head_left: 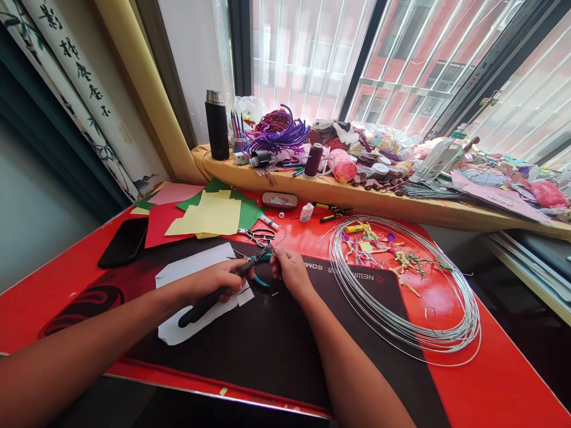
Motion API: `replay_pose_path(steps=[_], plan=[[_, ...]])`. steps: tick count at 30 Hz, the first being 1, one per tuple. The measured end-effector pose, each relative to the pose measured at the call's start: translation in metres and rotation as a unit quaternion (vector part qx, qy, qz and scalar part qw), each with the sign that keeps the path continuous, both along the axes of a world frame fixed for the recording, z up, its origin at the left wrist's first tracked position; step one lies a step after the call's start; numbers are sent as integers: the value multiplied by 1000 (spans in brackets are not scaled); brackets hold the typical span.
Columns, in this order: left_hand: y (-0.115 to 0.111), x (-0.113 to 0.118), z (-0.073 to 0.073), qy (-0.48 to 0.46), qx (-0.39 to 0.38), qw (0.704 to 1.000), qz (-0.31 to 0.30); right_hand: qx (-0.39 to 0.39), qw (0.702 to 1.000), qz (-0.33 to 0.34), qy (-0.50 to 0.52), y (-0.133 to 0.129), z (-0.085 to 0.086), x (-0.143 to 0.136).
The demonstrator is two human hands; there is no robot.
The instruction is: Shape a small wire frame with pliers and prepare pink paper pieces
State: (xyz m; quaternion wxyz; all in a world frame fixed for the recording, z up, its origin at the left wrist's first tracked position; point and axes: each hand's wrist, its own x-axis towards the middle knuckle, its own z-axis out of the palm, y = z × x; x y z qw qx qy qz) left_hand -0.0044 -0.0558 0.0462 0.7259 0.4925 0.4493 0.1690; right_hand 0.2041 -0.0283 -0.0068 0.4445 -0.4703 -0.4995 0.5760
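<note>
My left hand point(220, 279) is closed around a black-handled pair of pliers point(201, 308), whose jaws point up and to the right. Close to those jaws, my right hand point(289, 270) pinches a thin piece of wire point(281, 240); its far end is too fine to follow. Teal-handled pliers point(261, 281) lie on the dark mat point(276, 345) just behind and between the hands. Under my left hand and forearm is cut white paper point(178, 329), with small scraps at its right edge.
A big coil of silver wire point(468, 315) lies at the right beside colourful scraps point(410, 261). Behind the mat are scissors point(259, 235), a small white bottle point(306, 212), coloured paper point(209, 214) and a phone point(124, 242). Yarn and craft supplies crowd the windowsill point(379, 202).
</note>
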Motion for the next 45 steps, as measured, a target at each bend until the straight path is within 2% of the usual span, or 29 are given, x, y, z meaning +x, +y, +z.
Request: replay_pose_path(steps=[7, 16, 21, 26, 29, 32, 36, 45], plan=[[0, -5, -1, -10, -25, 999, 21, 53, 997, 16, -44, -1, 2, 0], [5, -9, -11, -25, -53, 998, 10, 82, 990, 13, -111, -2, 2, 1], [8, -8, -12, -54, -72, 996, 3, 86, 993, 4, -86, -1, -1, 1], [9, -8, -11, -47, -64, 997, 22, 51, 998, 20, -19, 2, -3, 2], [9, -9, -12, -50, -73, 996, 21, 65, 997, 14, -40, 1, -2, 3], [7, -10, -9, -58, -82, 995, 14, 90, 992, 5, -83, 0, -2, 3], [3, -11, 0, -65, -50, 996, -18, 98, 990, 6, -98, 0, -2, 4], [10, -22, 8, -12, -38, 997, -62, 105, 987, 24, -116, 0, -1, 7]])
